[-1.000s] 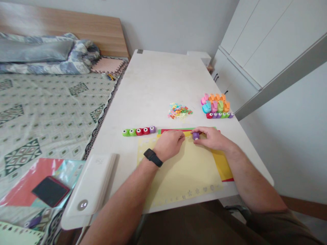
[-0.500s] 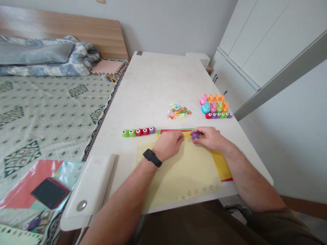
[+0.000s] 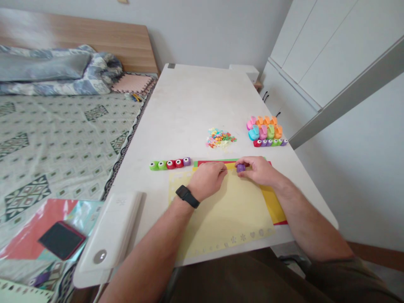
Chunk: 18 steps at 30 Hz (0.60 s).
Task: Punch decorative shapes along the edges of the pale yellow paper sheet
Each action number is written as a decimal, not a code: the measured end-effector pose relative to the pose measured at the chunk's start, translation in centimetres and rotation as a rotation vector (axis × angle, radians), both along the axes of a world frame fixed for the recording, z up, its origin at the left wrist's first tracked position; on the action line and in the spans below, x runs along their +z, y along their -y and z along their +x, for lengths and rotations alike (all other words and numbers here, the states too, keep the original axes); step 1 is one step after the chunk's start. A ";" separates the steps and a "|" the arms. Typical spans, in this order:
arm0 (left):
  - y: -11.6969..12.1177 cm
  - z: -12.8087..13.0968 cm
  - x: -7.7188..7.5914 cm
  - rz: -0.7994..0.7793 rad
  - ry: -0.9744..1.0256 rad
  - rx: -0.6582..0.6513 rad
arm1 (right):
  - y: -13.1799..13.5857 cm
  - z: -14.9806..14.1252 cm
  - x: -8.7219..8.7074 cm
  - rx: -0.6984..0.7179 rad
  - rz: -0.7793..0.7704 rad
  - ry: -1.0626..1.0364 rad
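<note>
Right hand has fingers clamped on purple paper punch at top edge of yellow paper; left hand has fingers together beside it, grip unclear.

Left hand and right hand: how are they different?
The left hand wears a black watch, while the right hand shows none. The right hand pinches a small purple punch, while the left hand holds no punch that I can see. Both are bare and sit over the pale yellow paper.
</note>
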<state>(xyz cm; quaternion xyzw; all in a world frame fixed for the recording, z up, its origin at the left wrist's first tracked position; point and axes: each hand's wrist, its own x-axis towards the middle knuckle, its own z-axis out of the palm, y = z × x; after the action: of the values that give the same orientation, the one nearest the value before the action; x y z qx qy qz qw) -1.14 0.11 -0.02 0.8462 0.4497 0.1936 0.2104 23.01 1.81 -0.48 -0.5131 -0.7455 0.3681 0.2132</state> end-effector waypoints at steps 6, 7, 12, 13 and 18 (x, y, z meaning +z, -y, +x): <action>0.0 0.0 0.0 0.007 -0.012 0.005 | 0.0 0.0 0.0 0.010 -0.003 0.015; 0.0 0.0 0.1 0.007 -0.013 0.005 | 0.1 0.0 0.0 0.014 0.005 0.021; 0.1 0.0 0.1 -0.002 -0.015 0.007 | 0.4 -0.2 0.6 0.042 0.074 0.047; 0.1 0.0 0.2 -0.003 -0.015 0.007 | 0.4 -0.3 0.7 0.050 0.082 0.046; 0.1 0.0 0.4 -0.025 -0.022 0.009 | 0.5 0.0 0.9 0.043 0.094 0.026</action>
<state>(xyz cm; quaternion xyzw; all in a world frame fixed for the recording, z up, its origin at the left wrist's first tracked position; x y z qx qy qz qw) -1.10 0.04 0.39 0.8435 0.4582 0.1796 0.2151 22.99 1.36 0.43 -0.4913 -0.7754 0.3305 0.2193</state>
